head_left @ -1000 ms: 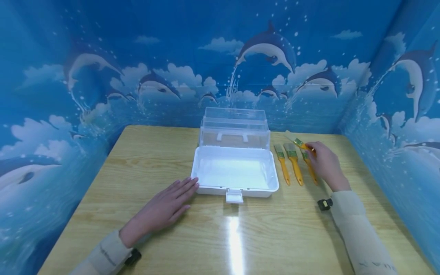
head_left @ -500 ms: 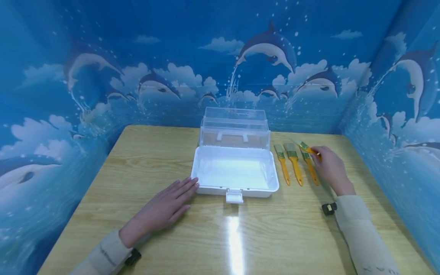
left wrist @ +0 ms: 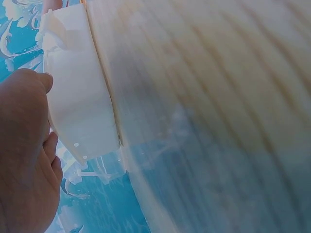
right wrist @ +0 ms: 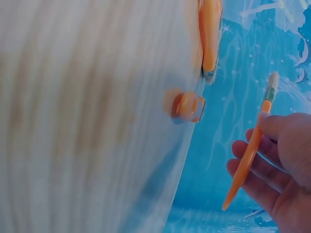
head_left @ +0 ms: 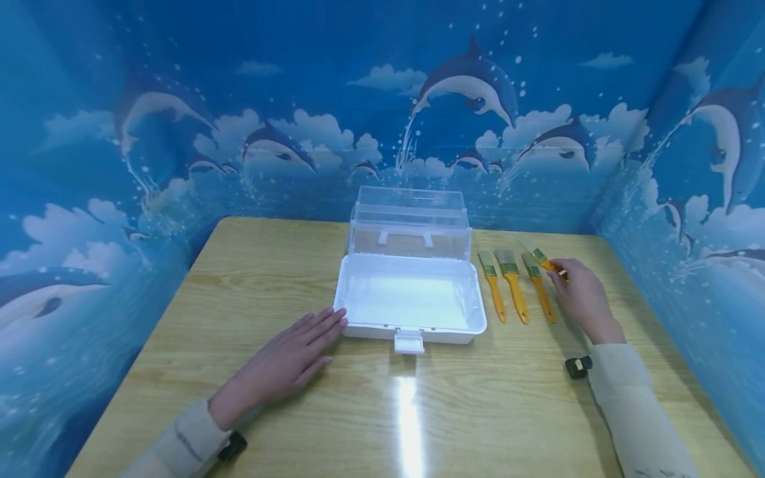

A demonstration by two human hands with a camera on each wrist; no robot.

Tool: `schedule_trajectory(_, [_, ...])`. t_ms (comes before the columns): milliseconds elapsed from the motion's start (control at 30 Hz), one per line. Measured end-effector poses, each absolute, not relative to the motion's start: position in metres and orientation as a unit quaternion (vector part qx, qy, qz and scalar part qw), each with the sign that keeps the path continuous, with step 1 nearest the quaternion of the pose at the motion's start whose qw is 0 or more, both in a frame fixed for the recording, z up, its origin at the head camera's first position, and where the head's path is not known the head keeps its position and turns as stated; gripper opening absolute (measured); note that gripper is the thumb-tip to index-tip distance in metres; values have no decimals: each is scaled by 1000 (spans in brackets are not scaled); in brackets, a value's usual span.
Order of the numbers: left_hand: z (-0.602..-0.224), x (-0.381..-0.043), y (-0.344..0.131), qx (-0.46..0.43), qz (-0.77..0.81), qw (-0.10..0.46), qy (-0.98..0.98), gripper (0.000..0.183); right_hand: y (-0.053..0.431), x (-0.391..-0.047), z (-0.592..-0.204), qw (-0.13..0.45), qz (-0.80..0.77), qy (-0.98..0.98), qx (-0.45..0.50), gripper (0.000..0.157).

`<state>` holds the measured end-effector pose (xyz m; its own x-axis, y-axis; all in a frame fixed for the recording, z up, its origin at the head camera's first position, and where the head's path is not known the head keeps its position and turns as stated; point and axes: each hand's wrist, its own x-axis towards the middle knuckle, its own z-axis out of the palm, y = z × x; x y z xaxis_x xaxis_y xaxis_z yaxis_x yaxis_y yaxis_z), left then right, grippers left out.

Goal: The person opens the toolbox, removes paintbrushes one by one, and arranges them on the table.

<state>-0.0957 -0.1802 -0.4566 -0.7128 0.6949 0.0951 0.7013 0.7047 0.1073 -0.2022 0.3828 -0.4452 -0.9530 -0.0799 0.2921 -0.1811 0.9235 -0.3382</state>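
Observation:
My right hand (head_left: 582,292) pinches a paintbrush (right wrist: 250,153) by its orange handle. The right wrist view shows the brush raised off the table, its pale bristles pointing away from me. Three more paintbrushes lie side by side near that hand: a narrow one (head_left: 494,292), a wider one (head_left: 515,292) and another narrow one (head_left: 542,295). All have orange handles and green ferrules. At the centre stands a white plastic box (head_left: 352,331), its clear lid (head_left: 412,219) tipped back. My left hand (head_left: 281,362) lies with straight fingers, their tips touching the box's front left corner.
A white latch (head_left: 409,341) hangs at the box's front edge. The wood-grain table (head_left: 269,265) is enclosed at the back and sides by a blue dolphin-print cloth (head_left: 335,79). Light glares off the table in front of the box.
My right hand has drawn the pinched paintbrush rightward and slightly toward me, away from the three lying brushes. The left hand and the box stay where they were.

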Motion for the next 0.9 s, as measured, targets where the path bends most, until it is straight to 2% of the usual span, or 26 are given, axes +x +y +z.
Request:
schedule_trajectory(433, [-456,-95,-179,-376,-65,18,-924,65,394,-197,-444,121,194,-972,50,33])
schedule_trajectory(700, [-456,-94,-179,-379,-67,37,-922,67,403,-197,-447,111,195,-973,54,28])
schedule_trajectory(900, [-454,-94,-178,-377,-78,19,-923,65,408,-199,-447,88,195,-976,46,31])
